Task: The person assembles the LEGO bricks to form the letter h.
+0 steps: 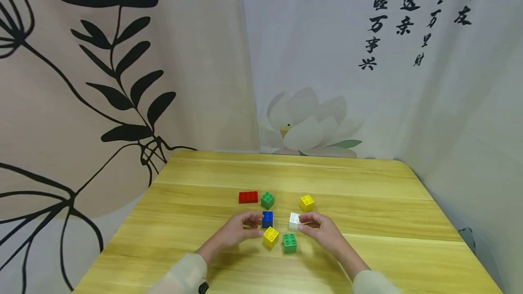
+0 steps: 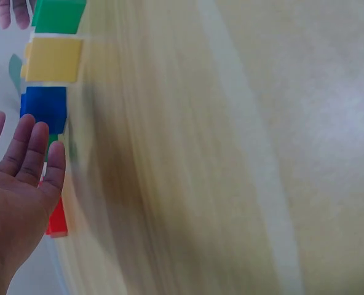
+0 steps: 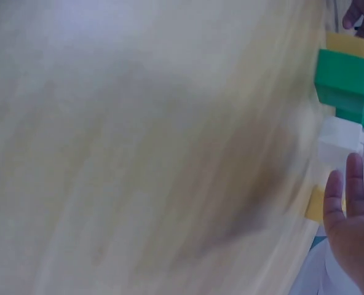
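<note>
My left hand (image 1: 241, 229), fingers loosely bent and thumb apart from them, is beside the blue brick (image 1: 267, 219) and the near yellow brick (image 1: 270, 237). Its thumb tip comes right at the yellow one, while the left wrist view shows the fingers extended by the blue brick (image 2: 47, 109). On the other side, my right hand (image 1: 323, 234) has its index finger and thumb at the right edge of the white brick (image 1: 294, 221). In the right wrist view the fingers of this hand (image 3: 357, 227) stretch out relaxed, close to the white brick (image 3: 340, 141).
A near green brick (image 1: 289, 243) sits between the hands. Farther back stand a long red brick (image 1: 248, 197), another green brick (image 1: 267, 200) and a second yellow brick (image 1: 307, 203). All rest on a wooden table (image 1: 367, 185), with a printed curtain (image 1: 204, 80) behind it.
</note>
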The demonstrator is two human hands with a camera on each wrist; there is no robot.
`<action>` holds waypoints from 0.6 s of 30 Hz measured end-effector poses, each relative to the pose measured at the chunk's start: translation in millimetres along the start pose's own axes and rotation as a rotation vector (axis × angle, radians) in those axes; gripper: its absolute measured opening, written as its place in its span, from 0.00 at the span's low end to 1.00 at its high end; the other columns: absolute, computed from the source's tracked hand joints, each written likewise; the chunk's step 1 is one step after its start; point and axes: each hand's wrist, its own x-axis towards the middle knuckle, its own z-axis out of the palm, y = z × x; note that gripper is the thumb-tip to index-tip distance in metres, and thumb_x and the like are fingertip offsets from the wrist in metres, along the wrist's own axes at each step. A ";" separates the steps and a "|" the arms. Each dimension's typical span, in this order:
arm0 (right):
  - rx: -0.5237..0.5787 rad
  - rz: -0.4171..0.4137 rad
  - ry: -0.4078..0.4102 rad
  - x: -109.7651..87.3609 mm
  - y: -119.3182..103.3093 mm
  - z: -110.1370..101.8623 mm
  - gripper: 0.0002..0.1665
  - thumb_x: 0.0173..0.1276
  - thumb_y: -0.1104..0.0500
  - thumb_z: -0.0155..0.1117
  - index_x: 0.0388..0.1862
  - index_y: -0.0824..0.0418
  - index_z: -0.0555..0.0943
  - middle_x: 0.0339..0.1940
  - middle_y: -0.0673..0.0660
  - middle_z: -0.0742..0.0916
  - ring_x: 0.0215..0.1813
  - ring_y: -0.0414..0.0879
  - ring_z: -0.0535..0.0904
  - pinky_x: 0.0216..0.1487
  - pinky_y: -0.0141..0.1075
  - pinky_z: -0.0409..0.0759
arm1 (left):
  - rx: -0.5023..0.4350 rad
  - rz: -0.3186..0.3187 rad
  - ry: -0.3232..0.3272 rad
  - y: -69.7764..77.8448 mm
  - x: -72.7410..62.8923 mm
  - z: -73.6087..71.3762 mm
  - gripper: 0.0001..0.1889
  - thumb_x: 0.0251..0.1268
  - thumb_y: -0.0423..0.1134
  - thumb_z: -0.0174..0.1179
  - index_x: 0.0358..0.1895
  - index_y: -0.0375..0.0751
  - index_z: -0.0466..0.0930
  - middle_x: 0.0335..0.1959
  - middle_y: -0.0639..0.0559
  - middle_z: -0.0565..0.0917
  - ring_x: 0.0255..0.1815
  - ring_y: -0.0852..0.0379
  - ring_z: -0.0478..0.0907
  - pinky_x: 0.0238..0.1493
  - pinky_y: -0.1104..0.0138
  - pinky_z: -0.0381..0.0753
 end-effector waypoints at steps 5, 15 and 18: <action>-0.003 0.005 -0.087 -4.4 7.1 5.0 0.23 0.66 0.58 0.70 0.55 0.70 0.79 0.51 0.62 0.84 0.51 0.52 0.80 0.52 0.43 0.80 | -0.028 -0.026 -0.024 -2.1 -2.3 6.1 0.24 0.64 0.37 0.68 0.62 0.36 0.76 0.52 0.43 0.79 0.52 0.47 0.76 0.53 0.57 0.78; -0.030 0.047 -0.167 -7.1 14.2 12.6 0.30 0.59 0.55 0.76 0.57 0.67 0.78 0.54 0.57 0.84 0.56 0.56 0.78 0.59 0.53 0.75 | -0.020 -0.032 -0.033 -5.7 -1.4 10.6 0.22 0.64 0.37 0.68 0.60 0.39 0.78 0.49 0.48 0.81 0.51 0.49 0.76 0.53 0.58 0.77; -0.037 0.028 -0.177 -6.8 16.5 15.0 0.32 0.58 0.55 0.77 0.58 0.67 0.78 0.56 0.60 0.83 0.57 0.57 0.77 0.61 0.55 0.72 | -0.002 -0.028 -0.037 -7.4 -0.3 12.1 0.21 0.64 0.37 0.68 0.60 0.40 0.79 0.47 0.51 0.81 0.50 0.51 0.77 0.53 0.60 0.77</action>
